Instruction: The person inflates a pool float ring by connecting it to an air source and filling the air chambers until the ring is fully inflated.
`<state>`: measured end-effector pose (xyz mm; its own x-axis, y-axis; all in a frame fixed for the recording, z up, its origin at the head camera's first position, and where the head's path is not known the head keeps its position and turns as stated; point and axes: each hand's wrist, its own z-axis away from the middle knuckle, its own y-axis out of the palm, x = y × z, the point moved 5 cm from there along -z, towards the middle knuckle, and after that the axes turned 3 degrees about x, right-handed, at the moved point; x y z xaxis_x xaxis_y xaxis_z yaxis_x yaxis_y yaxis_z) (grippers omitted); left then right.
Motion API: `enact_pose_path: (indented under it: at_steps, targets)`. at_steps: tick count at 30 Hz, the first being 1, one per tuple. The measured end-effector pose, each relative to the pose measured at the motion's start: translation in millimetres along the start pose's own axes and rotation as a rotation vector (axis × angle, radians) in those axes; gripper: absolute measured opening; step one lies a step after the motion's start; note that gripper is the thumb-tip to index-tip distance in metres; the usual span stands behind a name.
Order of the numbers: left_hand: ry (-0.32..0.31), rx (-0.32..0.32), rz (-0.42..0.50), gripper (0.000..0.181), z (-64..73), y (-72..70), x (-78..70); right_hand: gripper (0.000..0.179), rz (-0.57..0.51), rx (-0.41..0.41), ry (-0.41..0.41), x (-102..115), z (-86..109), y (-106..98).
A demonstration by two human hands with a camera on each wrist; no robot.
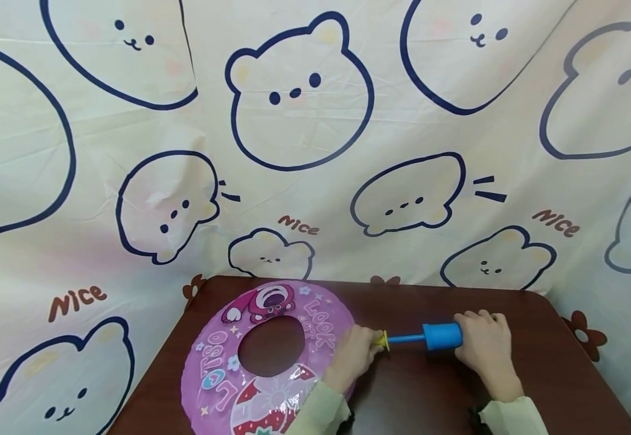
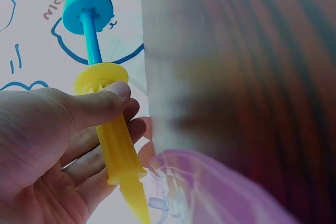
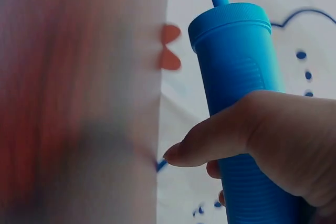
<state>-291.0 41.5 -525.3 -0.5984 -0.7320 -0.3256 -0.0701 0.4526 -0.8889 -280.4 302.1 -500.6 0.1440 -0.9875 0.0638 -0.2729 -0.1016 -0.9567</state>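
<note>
A hand pump is held between my two hands above the table. My right hand (image 1: 485,345) grips its blue barrel (image 3: 236,51), thumb laid across the ribbed side. My left hand (image 1: 352,356) holds the yellow nozzle end (image 2: 118,145), with the thumb on top and fingers behind it. A thin blue rod (image 1: 406,338) shows between the yellow flange and the barrel. Left of the pump lies a round purple swim ring (image 1: 201,374), looking inflated, its near right part hidden by my left forearm. In the left wrist view a clear valve (image 2: 157,203) on the ring shows near the nozzle tip, apparently apart from it.
The dark brown table (image 1: 418,399) has rounded far corners. A pale cloth (image 1: 304,193) with bear outlines hangs behind it and along both sides.
</note>
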Motion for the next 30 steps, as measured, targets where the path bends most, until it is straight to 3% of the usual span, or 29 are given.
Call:
enact_pose_path:
  at_steps: [6,13,21,26,30]
  targets:
    - [-0.004,0.002,0.005,0.008,1.2,-0.5,0.6,0.055,0.031,-0.013,0.011,-3.5,-2.0,-3.8]
    - [0.022,-0.041,-0.049,0.008,3.2,-0.8,2.4,0.052,0.107,-0.072,-0.066,36.3,-4.4,9.6]
    - [0.014,-0.014,-0.038,0.007,3.6,1.3,1.0,0.05,0.124,-0.119,-0.095,70.5,2.2,23.9]
    - [0.038,-0.03,-0.015,0.012,4.6,-0.4,0.3,0.048,0.072,-0.149,-0.087,73.9,3.4,24.0]
    - [0.031,-0.018,0.012,0.012,4.5,-0.8,1.8,0.046,0.047,-0.121,-0.066,59.1,1.7,20.8]
